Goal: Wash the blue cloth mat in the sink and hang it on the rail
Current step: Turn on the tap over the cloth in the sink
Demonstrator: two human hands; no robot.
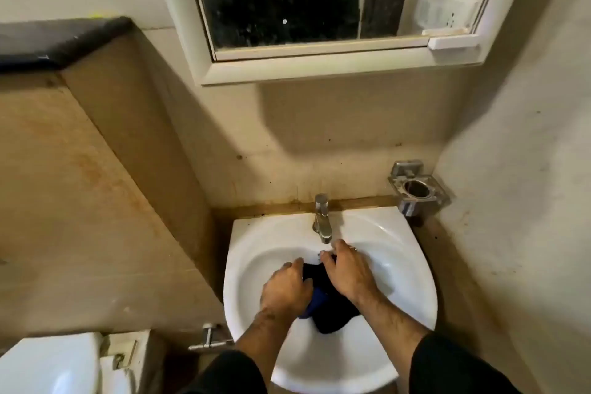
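Both hands grip the bunched blue cloth mat inside the sink. The left hand clutches its left side. The right hand clutches its far end, near the tap.

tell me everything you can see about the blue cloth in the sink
The blue cloth mat is a dark navy fabric, bunched and crumpled rather than spread flat, with a brighter blue fold showing at its left edge. It looks soft and possibly wet, though that cannot be told for sure. It lies inside the white sink, in the bowl just in front of the tap. The left hand grips its left side and the right hand presses on its upper part.
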